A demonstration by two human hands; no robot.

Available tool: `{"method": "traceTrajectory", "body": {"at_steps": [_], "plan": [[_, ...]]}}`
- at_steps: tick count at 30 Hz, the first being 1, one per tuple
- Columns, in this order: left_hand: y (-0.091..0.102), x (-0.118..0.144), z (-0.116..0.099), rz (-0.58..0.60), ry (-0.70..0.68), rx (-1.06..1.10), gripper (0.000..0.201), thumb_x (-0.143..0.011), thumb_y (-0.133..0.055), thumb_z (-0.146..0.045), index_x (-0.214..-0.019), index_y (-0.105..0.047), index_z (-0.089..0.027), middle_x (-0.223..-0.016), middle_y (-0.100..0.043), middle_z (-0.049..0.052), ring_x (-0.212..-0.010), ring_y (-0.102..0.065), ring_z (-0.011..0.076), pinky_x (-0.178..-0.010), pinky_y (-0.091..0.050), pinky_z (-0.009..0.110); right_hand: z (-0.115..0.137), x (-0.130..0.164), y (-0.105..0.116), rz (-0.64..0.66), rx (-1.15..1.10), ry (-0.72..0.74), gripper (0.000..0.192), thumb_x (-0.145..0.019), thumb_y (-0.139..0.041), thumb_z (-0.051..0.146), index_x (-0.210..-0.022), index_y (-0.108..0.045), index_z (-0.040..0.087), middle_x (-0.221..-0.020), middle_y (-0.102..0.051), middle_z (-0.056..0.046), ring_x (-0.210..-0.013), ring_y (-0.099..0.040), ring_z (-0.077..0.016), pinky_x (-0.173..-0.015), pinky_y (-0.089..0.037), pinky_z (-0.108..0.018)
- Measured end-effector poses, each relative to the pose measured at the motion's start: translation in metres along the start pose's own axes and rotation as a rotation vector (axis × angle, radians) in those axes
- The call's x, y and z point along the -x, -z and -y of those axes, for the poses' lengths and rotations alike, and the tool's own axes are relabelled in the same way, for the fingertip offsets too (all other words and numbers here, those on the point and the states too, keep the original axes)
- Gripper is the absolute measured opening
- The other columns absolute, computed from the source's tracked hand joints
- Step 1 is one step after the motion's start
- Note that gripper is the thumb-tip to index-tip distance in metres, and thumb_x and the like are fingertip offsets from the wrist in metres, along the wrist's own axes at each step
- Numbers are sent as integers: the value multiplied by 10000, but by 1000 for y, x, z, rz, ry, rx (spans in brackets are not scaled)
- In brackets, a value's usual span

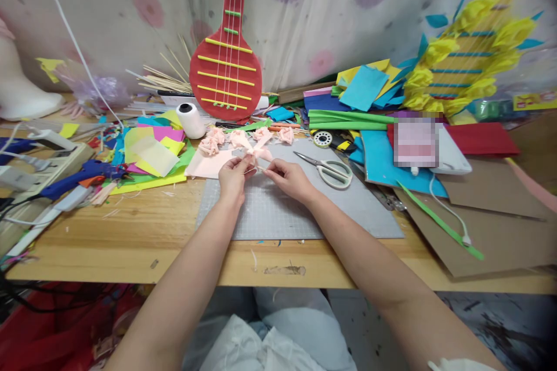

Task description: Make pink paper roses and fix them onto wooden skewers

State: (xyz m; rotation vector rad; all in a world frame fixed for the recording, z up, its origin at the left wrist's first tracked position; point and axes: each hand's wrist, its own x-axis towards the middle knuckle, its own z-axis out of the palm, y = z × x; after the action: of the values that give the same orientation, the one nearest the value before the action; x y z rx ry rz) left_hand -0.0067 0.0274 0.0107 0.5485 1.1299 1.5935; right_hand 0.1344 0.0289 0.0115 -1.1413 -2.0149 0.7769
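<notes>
Two bare hands meet over a grey cutting mat [287, 208] on a wooden worktable [143, 237]. The left hand [234, 177] and the right hand [290, 178] each pinch closed on a small pink fabric piece [260, 155], held just above the far half of the mat, between the fingertips of both.

Along the mat's far edge lies a row of finished pink rosettes [243, 139], with a flat pale pink sheet [208, 164] touching the mat's far left corner. A pair of scissors [329, 169] with pale handles rests on the mat's far right part, blades pointing left. A spool of white thread [190, 119] stands beyond the mat to the left, near a loose heap of coloured paper sheets [150, 153]. A blue glue gun [82, 177] lies well left of the mat. Behind the mat, a red toy guitar [226, 69] leans upright against the curtain. To the mat's right sit folded blue and green felt [348, 110], a yellow-flowered guitar shape [470, 52] and brown cardboard [491, 226].
</notes>
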Motion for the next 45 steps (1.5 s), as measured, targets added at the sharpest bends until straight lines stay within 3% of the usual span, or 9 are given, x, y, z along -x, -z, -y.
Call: {"method": "traceTrajectory", "body": {"at_steps": [6,11,19,23,28,31,38,45], "plan": [[-2,3,-1,-37,-27,-105,395,-473,-743,-402,-609,-482,-139,-525,-514,-43,-466,-487,60,-464,-432,204,-2,-1,1,16,94,16,276,-823,-436,392,-697,-538,168,-567,-482,24,-533,-408,-84,-535,-276,-208],[-3,6,-2,-107,-97,-274,360,-553,-698,-407,-543,-446,-149,-446,-449,-72,-331,-326,23,-347,-282,183,-3,-1,0,52,153,11,295,-844,-394,389,-717,-554,176,-585,-508,12,-553,-428,-95,-546,-272,-213],[-1,2,-1,-184,-118,-377,354,-579,-679,-412,-507,-447,-155,-434,-417,-60,-398,-353,44,-415,-280,198,-5,0,-2,28,141,-39,268,-809,-441,460,-846,-514,206,-564,-491,46,-520,-420,-93,-534,-274,-207],[8,-2,-1,-151,-347,-619,337,-627,-623,-484,-567,-560,-158,-511,-449,-29,-495,-406,82,-508,-345,227,-6,-1,-3,-10,98,-51,215,-822,-427,415,-796,-480,209,-665,-557,24,-593,-487,-104,-572,-309,-215],[16,-2,0,-63,-719,-977,248,-596,-687,-391,-739,-648,-192,-811,-587,37,-815,-515,174,-758,-402,302,-10,-3,-3,-30,25,-99,226,-814,-428,421,-761,-459,204,-642,-546,25,-582,-493,-108,-562,-319,-220],[16,1,1,17,-804,-1044,150,-672,-633,-305,-771,-635,-191,-855,-616,37,-871,-538,182,-812,-396,314,-12,-3,-2,-27,7,-105,225,-811,-430,416,-752,-457,200,-625,-533,30,-559,-469,-102,-544,-309,-218],[17,6,-2,100,-693,-984,140,-725,-579,-294,-788,-649,-191,-850,-653,32,-784,-577,149,-721,-423,263,-15,-4,-3,14,-46,-150,221,-819,-407,406,-748,-446,200,-547,-491,50,-519,-438,-95,-523,-296,-215],[18,3,1,87,-567,-820,204,-718,-575,-350,-811,-666,-192,-832,-666,37,-749,-588,137,-710,-432,251,-16,-5,-3,68,-171,-170,256,-843,-335,406,-744,-445,197,-452,-438,77,-423,-379,-77,-495,-313,-206]]}}
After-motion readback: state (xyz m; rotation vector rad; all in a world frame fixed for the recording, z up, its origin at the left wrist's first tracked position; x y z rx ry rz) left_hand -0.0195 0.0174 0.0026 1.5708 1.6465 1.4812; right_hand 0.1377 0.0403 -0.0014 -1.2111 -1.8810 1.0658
